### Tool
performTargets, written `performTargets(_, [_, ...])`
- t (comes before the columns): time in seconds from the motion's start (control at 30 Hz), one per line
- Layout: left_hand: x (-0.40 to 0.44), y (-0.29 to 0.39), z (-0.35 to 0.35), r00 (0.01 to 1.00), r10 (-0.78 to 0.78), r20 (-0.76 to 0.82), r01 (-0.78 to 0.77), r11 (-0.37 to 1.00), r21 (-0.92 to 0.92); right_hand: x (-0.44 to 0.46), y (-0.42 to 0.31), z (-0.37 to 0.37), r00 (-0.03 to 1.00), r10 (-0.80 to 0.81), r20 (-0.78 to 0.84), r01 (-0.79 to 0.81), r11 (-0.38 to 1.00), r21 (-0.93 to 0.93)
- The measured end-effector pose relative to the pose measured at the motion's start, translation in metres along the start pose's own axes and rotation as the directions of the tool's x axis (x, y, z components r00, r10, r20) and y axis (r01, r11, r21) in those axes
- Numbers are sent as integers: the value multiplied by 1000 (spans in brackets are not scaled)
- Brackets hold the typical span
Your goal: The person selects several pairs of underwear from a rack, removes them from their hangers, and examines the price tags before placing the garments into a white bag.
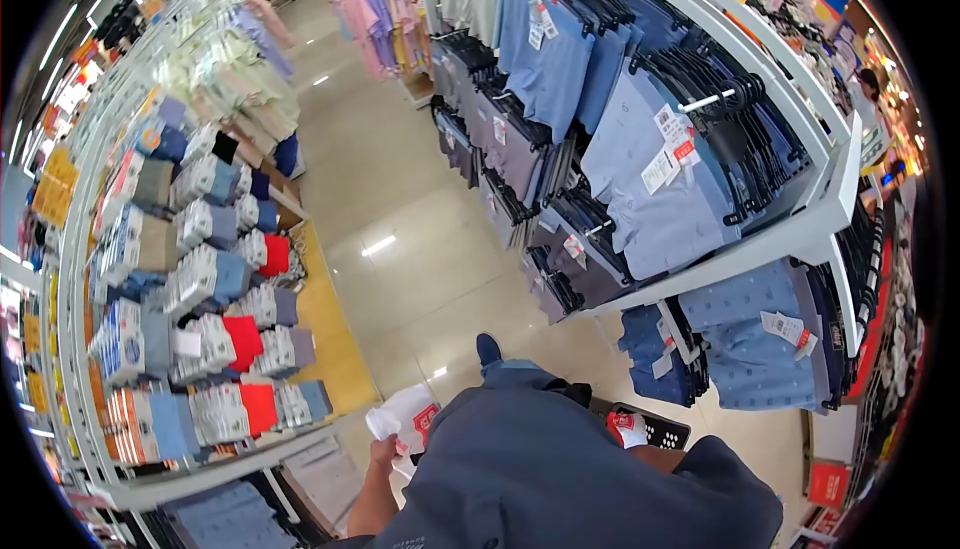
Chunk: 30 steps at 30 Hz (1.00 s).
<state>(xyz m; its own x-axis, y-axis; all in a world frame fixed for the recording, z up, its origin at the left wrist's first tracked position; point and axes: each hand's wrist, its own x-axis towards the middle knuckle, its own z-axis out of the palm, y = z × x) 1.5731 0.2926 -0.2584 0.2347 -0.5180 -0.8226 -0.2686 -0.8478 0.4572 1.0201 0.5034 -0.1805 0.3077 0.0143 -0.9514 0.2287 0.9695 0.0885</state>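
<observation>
My left hand (pixel 382 452) is closed on a white package with red print (pixel 407 417), low in the view beside my dark shirt. My right hand is hidden behind my body; only part of the forearm (pixel 657 459) shows. Near that forearm, a black basket (pixel 665 431) with holes holds another red and white package (pixel 627 428). One blue shoe (pixel 488 349) shows on the tiled floor ahead of me.
On the left stands a shelf (pixel 345 359) of folded, packaged clothes. Shorts on black hangers (pixel 650 189) fill a grey metal rack (pixel 770 239) at the right. Pastel clothes (pixel 370 9) hang farther back. A tiled aisle (pixel 380 199) runs between them. A person (pixel 866 99) stands far right.
</observation>
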Motion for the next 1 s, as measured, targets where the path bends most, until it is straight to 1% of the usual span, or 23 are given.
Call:
performTargets(0.07, [32,24,2,1000,-10,-14,11,999,44,4,-4,8,1000,12,13,-13,999,52])
performTargets(0.13, [45,68,8,993,104,50,-104,995,-13,10,-6,19,999,20,29,-23,994,110])
performTargets(0.17, [47,94,14,992,108,57,-108,994,1,13,-6,26,999,24,34,-28,990,139])
performTargets(0.23, [36,148,27,969,244,28,-244,948,206,19,-5,39,999,32,43,-40,980,197])
performTargets(0.27, [51,161,25,969,243,36,-245,945,219,21,-3,45,998,39,48,-48,974,221])
performTargets(0.33, [89,187,22,987,99,124,-141,910,390,34,0,54,996,45,71,-62,965,256])
performTargets(0.37, [102,198,22,986,100,129,-145,903,405,45,4,58,996,45,81,-65,963,260])
performTargets(0.4, [112,209,21,980,145,134,-188,895,406,73,12,54,994,42,96,-59,981,184])
performTargets(0.43, [121,220,18,972,189,138,-229,884,407,53,-3,70,992,-108,70,107,994,21])
performTargets(0.47, [129,231,14,971,189,143,-233,877,421,26,-21,84,964,-259,65,266,953,-146])
performTargets(0.5, [136,243,12,967,194,167,-243,900,363,10,-45,115,977,-39,-211,71,987,147])
performTargets(0.53, [145,255,7,960,202,193,-254,918,303,23,-44,117,985,-47,-167,91,961,262])
performTargets(0.57, [157,268,2,970,161,184,-220,904,368,24,-50,127,981,-73,-181,122,955,272])
performTargets(0.6, [165,281,-4,966,170,196,-234,895,379,23,-58,137,975,-100,-198,154,947,282])
performTargets(0.63, [171,292,-10,962,151,228,-226,909,351,29,-63,147,957,-103,-272,188,933,306])
performTargets(0.67, [178,303,-13,956,132,261,-214,924,318,40,-67,153,954,-109,-280,199,927,317])
performTargets(0.73, [191,324,-16,947,132,293,-221,929,298,52,-77,170,906,-49,-421,245,871,425])
performTargets(0.77, [197,333,-17,948,117,297,-224,906,359,55,-82,178,878,-39,-477,279,851,444])
performTargets(0.8, [203,339,-19,949,101,299,-226,879,420,54,-90,187,877,-34,-479,277,850,448])
performTargets(0.87, [217,351,-17,937,72,341,-222,878,424,56,-102,208,814,-36,-580,373,798,473])
performTargets(0.9, [223,357,-16,925,42,378,-214,880,425,60,-109,217,801,-38,-597,404,770,493])
performTargets(0.93, [229,363,-15,922,36,385,-217,873,437,61,-114,226,777,-10,-629,406,773,488])
performTargets(1.0, [238,373,-14,896,73,437,-256,890,376,63,-127,243,753,33,-657,411,757,509])
